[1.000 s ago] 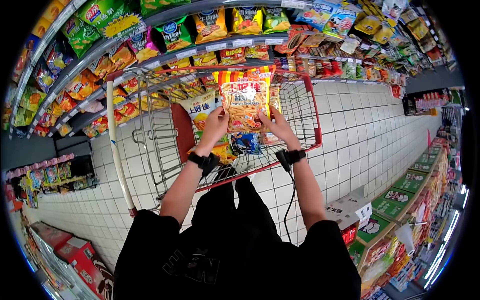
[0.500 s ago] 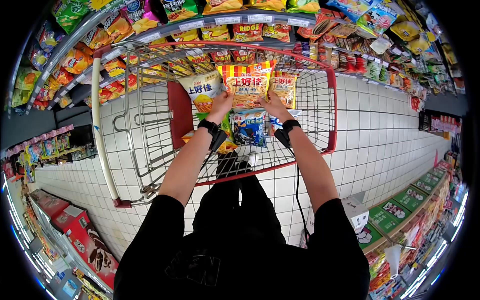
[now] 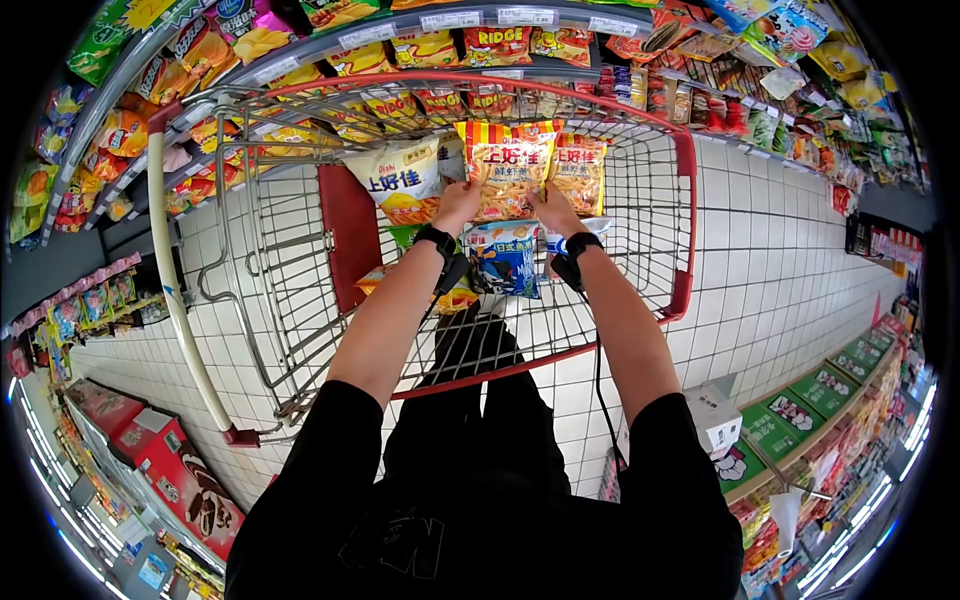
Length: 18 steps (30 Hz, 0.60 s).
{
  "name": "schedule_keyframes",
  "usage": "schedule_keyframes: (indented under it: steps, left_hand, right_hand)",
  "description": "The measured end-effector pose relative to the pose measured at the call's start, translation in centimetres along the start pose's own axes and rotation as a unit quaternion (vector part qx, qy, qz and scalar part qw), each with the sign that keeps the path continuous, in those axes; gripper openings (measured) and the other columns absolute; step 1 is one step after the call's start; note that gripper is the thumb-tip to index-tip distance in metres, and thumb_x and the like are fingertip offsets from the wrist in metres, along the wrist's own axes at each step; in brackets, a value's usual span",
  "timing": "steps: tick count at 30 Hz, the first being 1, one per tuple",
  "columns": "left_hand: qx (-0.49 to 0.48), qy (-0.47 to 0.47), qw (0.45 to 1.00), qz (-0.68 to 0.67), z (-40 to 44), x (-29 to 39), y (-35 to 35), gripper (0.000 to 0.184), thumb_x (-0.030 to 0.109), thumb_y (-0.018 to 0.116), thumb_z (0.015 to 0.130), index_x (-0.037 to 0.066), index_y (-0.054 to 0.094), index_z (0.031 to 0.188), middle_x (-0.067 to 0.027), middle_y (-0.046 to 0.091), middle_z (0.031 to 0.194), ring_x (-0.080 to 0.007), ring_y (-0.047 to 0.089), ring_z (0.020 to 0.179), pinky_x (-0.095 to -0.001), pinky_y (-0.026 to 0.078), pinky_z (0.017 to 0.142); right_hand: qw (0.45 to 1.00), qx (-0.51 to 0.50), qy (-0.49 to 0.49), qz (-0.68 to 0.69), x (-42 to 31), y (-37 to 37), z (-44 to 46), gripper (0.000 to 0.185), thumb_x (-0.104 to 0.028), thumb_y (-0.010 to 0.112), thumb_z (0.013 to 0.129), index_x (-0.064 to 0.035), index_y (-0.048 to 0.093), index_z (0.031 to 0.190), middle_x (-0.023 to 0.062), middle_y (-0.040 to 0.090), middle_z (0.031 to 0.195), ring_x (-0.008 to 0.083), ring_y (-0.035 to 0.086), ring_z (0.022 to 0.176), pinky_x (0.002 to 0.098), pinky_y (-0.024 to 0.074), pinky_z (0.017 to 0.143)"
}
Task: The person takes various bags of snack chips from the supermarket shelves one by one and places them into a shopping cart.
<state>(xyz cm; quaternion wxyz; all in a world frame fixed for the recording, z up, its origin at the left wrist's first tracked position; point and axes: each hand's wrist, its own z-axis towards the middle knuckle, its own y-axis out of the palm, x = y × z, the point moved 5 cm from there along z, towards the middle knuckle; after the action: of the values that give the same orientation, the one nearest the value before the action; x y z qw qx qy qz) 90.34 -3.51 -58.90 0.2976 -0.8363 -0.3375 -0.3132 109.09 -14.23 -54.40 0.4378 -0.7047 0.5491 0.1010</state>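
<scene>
Both of my hands grip a red-and-yellow striped snack bag (image 3: 510, 160) by its lower side edges, inside the wire shopping cart (image 3: 683, 240). My left hand (image 3: 459, 204) is closed on the bag's left edge, and my right hand (image 3: 553, 211) pinches the right one. Just left of it leans a cream-and-yellow snack bag (image 3: 395, 182). A similar yellow snack bag (image 3: 583, 175) stands at the right, partly covered by the held one. Below lies a blue snack bag (image 3: 505, 262). Green and orange packaging shows partly behind my left forearm.
Shelves of chip bags (image 3: 497, 46) curve along the far side of the cart. A white cart handle (image 3: 172, 270) is at the left. Red chest freezers (image 3: 170, 460) stand lower left. At lower right are a white carton (image 3: 712, 422) and a green-fronted display (image 3: 792, 412). White floor tiles (image 3: 760, 240) surround the cart.
The held bag and both hands have shifted slightly right, still gripping it. The cart's frame now spans more of the view, and the shelves appear slightly higher.
</scene>
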Motion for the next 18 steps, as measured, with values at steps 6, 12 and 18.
schedule_keyframes:
  steps: [6, 12, 18]
  left_hand:
    - [-0.036, -0.070, 0.997, -0.028, -0.2, 0.6, 0.3, 0.049, 0.041, 0.051, 0.093, -0.006, 0.065, 0.088, -0.0188, 0.066, 0.076, -0.0323, 0.065, 0.071, -0.0407, 0.048, 0.066]
    - [-0.046, -0.009, 0.999, -0.024, -2.3, 2.4, -0.9, 0.040, 0.030, 0.053, 0.086, -0.008, 0.065, 0.089, -0.0184, 0.066, 0.075, -0.0281, 0.064, 0.069, -0.0398, 0.046, 0.065]
    - [-0.112, -0.026, 0.993, -0.030, -6.3, 7.6, -2.8, 0.041, 0.030, 0.056, 0.082, -0.009, 0.061, 0.093, -0.0163, 0.064, 0.079, -0.0245, 0.062, 0.071, -0.0391, 0.047, 0.061]
  right_hand:
    - [0.999, 0.021, 0.031, -0.011, 0.1, 0.3, 0.5, 0.055, -0.045, 0.054, 0.094, -0.0032, 0.049, 0.129, 0.0235, 0.062, 0.117, 0.0391, 0.059, 0.111, 0.0441, 0.0448, 0.093]
    - [0.997, 0.061, 0.035, 0.012, -2.2, -0.8, -1.3, 0.060, -0.042, 0.060, 0.089, 0.0010, 0.049, 0.129, 0.0230, 0.064, 0.113, 0.0368, 0.063, 0.104, 0.0407, 0.0477, 0.089]
    - [0.994, 0.099, 0.042, 0.025, -2.2, -3.7, -2.7, 0.051, -0.037, 0.069, 0.084, 0.0003, 0.061, 0.118, 0.0092, 0.068, 0.087, 0.0160, 0.065, 0.074, 0.0290, 0.0533, 0.063]
